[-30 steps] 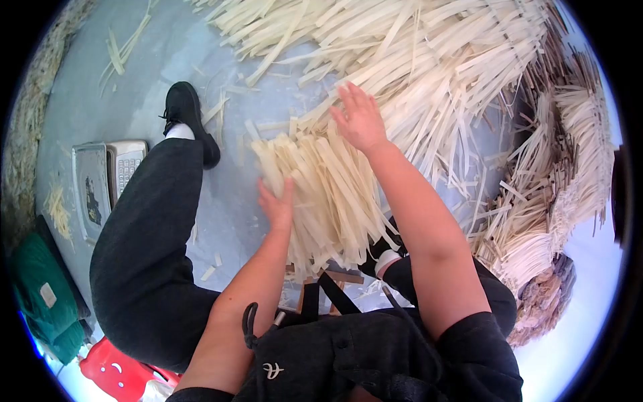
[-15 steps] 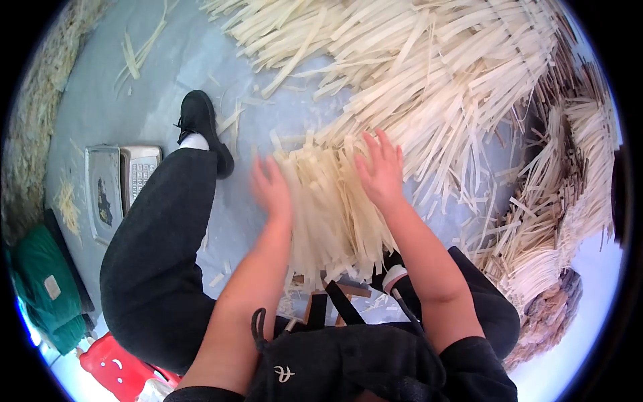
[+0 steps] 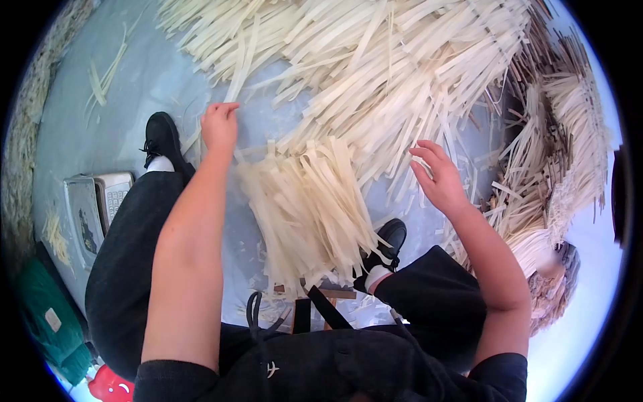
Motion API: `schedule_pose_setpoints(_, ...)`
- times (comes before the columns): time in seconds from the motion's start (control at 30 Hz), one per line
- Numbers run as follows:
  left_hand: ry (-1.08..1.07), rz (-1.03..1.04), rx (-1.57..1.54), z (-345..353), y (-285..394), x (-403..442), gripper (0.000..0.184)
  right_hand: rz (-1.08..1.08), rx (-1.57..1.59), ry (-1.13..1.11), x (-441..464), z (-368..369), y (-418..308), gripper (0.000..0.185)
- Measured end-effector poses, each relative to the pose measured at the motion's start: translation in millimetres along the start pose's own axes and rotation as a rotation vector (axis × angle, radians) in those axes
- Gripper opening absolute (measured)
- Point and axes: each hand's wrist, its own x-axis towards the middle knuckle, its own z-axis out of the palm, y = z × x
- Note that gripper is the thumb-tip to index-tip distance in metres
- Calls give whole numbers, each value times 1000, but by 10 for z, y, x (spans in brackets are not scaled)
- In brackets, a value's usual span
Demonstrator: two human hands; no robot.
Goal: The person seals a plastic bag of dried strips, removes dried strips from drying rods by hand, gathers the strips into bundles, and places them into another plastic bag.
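Observation:
A bundle of pale flat strips (image 3: 308, 208) lies in front of me between my knees, its lower end over a small wooden frame (image 3: 345, 293). My left hand (image 3: 220, 126) is above the floor, up and left of the bundle, with its fingers closed near the end of one strip; whether it grips anything is too small to tell. My right hand (image 3: 437, 173) hovers to the right of the bundle, fingers apart and holding nothing. Beyond the bundle spreads a large pile of similar strips (image 3: 388, 80).
A keypad scale (image 3: 112, 194) with a metal tray (image 3: 82, 218) stands at the left. Stacked strips with brown ends (image 3: 569, 154) line the right side. Green cloth (image 3: 50, 321) and a red object (image 3: 110, 387) are at lower left. Black shoes flank the bundle.
Both hands have moved away from the bundle, the left one up and to the left, the right one to the right. My left fingers have closed.

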Motion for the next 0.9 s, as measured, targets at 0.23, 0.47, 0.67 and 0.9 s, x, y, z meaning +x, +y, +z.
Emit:
schedule_pose_setpoints(0.23,90,390,-679,-540,1300,-1197,25,-280,-17,184,-103,-386,-962,43)
schedule_pose_setpoints(0.47,-208,724,-648,-1234,1763,-2030,34,-293,-34,-255,-415,-184,-1069,39)
schedule_pose_setpoints(0.67,-61,-27,-755,-1155,1115,-2280,48,83,220,-384,-524,631,-1175,40)
schedule_pose_setpoints(0.9,-623,-385,-1348,-1454,1321,-2575,58,-130,325,-307,-925,639,-1733,56)
